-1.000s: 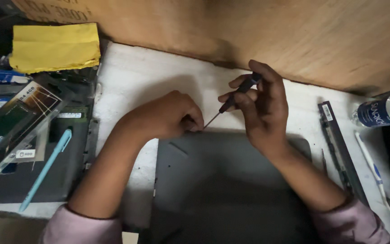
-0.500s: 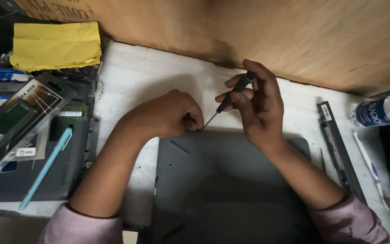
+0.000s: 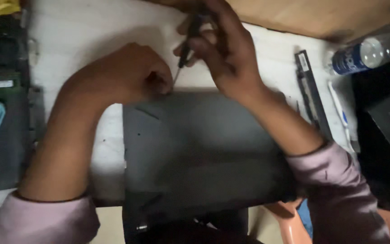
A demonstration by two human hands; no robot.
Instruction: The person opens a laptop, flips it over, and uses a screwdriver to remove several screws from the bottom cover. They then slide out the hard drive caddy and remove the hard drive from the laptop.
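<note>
While left hand (image 3: 123, 74) fingers curl shut on the matte laptop base (image 3: 204, 153), right hand (image 3: 224, 49) fingers pinch a slim screwdriver (image 3: 185, 49).

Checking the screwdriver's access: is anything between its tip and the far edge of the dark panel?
Nothing visible blocks it. The right hand holds the screwdriver, whose tip slants down to the dark panel's far edge. The left hand rests right beside the tip, fingertips at the same spot, not across it.
</note>
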